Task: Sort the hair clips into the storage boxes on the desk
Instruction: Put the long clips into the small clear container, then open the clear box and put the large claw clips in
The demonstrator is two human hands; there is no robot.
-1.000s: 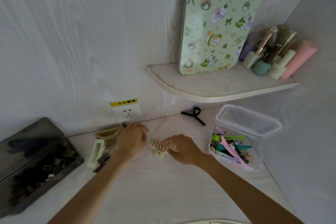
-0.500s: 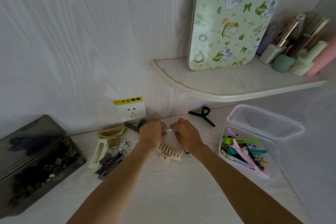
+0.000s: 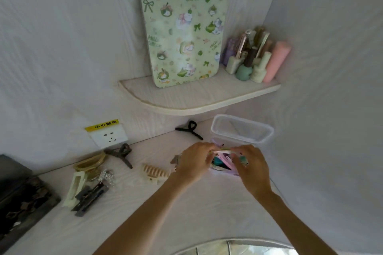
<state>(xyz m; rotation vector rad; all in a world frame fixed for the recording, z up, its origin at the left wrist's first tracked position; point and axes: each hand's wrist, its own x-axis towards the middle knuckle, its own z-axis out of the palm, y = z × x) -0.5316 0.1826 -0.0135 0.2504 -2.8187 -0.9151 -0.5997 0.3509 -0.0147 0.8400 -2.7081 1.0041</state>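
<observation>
My left hand (image 3: 193,162) and my right hand (image 3: 251,166) meet over the small clear box (image 3: 224,168) of colourful clips at the right of the desk. Their fingertips pinch a thin pale clip (image 3: 222,151) between them, just above the box. The hands hide most of the box. On the desk to the left lie a beige claw clip (image 3: 154,173), a brown claw clip (image 3: 121,153), a yellowish oval clip (image 3: 91,162), a cream rectangular clip (image 3: 75,189), a silver clip (image 3: 106,177) and dark flat clips (image 3: 90,197). A black claw clip (image 3: 189,129) lies by the wall.
An empty clear tub (image 3: 242,130) stands just behind the clip box. A dark box (image 3: 18,198) with dark clips sits at the far left. A wall socket (image 3: 109,136) is behind the pile. The corner shelf (image 3: 186,99) above holds a patterned board and bottles.
Both hands moved right from the middle of the desk to above the colourful clip box, carrying the thin clip. The beige claw clip stays on the desk.
</observation>
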